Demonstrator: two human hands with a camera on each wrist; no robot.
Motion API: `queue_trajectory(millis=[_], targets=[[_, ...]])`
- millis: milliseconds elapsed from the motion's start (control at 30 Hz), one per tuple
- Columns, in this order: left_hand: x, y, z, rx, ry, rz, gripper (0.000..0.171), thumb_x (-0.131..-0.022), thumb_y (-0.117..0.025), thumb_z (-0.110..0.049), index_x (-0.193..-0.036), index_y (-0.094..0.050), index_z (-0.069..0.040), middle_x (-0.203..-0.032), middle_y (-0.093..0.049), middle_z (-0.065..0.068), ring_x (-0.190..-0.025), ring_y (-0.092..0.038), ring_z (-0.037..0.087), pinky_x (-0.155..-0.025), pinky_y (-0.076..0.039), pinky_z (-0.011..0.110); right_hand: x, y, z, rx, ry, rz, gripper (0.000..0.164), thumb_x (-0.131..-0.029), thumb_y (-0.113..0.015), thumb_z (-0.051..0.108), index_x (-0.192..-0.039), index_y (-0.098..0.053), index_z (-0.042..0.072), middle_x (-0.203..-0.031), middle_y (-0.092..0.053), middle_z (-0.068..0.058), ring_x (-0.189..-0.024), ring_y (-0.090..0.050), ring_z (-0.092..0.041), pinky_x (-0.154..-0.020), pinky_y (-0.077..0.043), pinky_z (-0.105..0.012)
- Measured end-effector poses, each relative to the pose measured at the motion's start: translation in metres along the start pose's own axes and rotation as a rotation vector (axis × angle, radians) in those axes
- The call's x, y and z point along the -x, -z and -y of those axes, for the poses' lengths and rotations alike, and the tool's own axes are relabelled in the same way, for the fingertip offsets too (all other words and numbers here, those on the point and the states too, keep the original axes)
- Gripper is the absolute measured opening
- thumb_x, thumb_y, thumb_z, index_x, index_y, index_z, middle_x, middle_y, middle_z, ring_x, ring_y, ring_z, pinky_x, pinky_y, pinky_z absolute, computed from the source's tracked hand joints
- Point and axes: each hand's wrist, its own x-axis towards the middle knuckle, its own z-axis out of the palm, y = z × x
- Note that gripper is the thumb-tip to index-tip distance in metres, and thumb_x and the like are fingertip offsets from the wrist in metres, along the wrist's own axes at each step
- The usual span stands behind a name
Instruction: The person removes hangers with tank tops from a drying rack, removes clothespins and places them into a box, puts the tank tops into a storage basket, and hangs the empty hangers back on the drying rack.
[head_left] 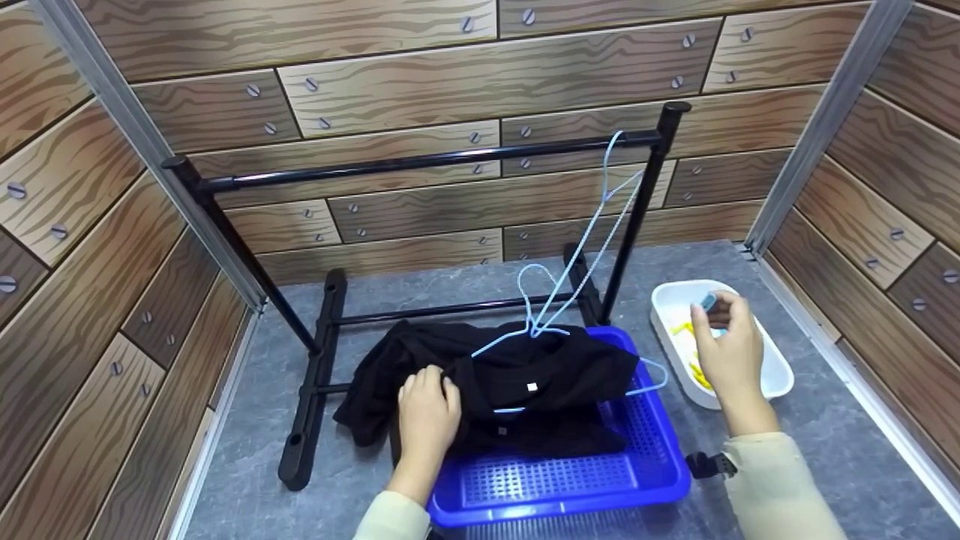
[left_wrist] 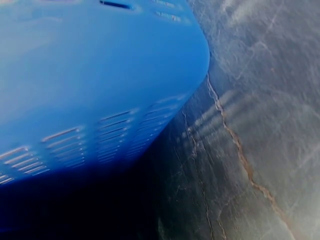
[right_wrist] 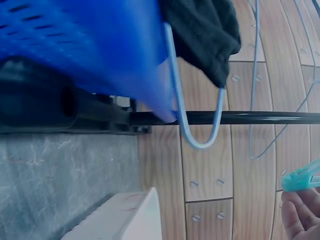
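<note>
My left hand (head_left: 429, 409) grips the left part of a black shirt (head_left: 562, 371) that lies over a blue basket (head_left: 559, 514). A light blue wire hanger (head_left: 499, 343) runs through this shirt; its hook stands up above the collar and one end loops out past the right sleeve. Over a white tray (head_left: 780, 379), my right hand (head_left: 731, 349) pinches a teal clothes peg (right_wrist: 299, 181) between thumb and fingers. Yellow pegs (head_left: 701, 375) lie in the tray below it. The left wrist view shows only the basket's side (left_wrist: 100, 65) and the floor, not the hand.
A black clothes rack (head_left: 435, 159) stands behind the basket, its feet on the grey floor (head_left: 232, 465). Another blue hanger (head_left: 592, 225) hangs from the bar's right end. More dark cloth (head_left: 547, 439) lies inside the basket. Wood-patterned walls (head_left: 390, 90) enclose the back and sides.
</note>
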Motion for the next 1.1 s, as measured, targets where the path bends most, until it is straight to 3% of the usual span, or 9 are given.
queue_trajectory(millis=[233, 533, 667, 833, 1100], targets=[[0.000, 0.000, 0.000, -0.002, 0.006, 0.009, 0.011, -0.083, -0.053, -0.017, -0.078, -0.054, -0.007, -0.071, -0.055, 0.007, -0.068, -0.051, 0.030, -0.065, -0.039, 0.041, 0.001, -0.005, -0.016, 0.042, -0.054, 0.030, 0.033, -0.086, -0.063, 0.025, -0.109, -0.055, 0.003, -0.088, -0.060, -0.008, -0.070, -0.047, 0.006, -0.069, -0.041, -0.020], [0.000, 0.000, -0.001, 0.003, 0.009, 0.005, 0.012, -0.083, -0.054, -0.017, -0.078, -0.055, -0.006, -0.071, -0.056, 0.007, -0.068, -0.051, 0.030, -0.065, -0.039, 0.041, 0.005, -0.010, -0.035, 0.115, -0.119, 0.100, 0.035, -0.087, -0.061, 0.029, -0.110, -0.053, 0.003, -0.090, -0.060, -0.010, -0.077, -0.057, -0.020, -0.071, -0.040, -0.026], [0.000, 0.000, 0.000, -0.001, 0.013, 0.012, 0.012, -0.083, -0.053, -0.018, -0.078, -0.055, -0.007, -0.072, -0.057, 0.007, -0.069, -0.051, 0.030, -0.066, -0.039, 0.041, 0.006, -0.011, -0.045, 0.137, -0.146, 0.176, 0.038, -0.089, -0.058, 0.031, -0.111, -0.051, 0.001, -0.094, -0.059, -0.014, -0.081, -0.059, -0.027, -0.075, -0.042, -0.036], [0.000, 0.000, 0.000, -0.006, 0.010, 0.019, 0.012, -0.084, -0.052, -0.018, -0.079, -0.054, -0.008, -0.072, -0.055, 0.006, -0.069, -0.051, 0.029, -0.066, -0.039, 0.040, 0.006, -0.010, -0.056, 0.171, -0.165, 0.267, 0.042, -0.091, -0.055, 0.033, -0.113, -0.049, -0.002, -0.099, -0.059, -0.019, -0.086, -0.059, -0.033, -0.079, -0.042, -0.046], [0.001, 0.001, 0.000, -0.003, 0.030, 0.052, 0.013, -0.086, -0.049, -0.019, -0.079, -0.054, -0.009, -0.072, -0.055, 0.005, -0.069, -0.049, 0.028, -0.068, -0.039, 0.039, 0.010, -0.010, -0.068, 0.225, -0.180, 0.339, 0.039, -0.090, -0.055, 0.030, -0.111, -0.049, -0.002, -0.096, -0.060, -0.021, -0.084, -0.060, -0.036, -0.076, -0.041, -0.049]])
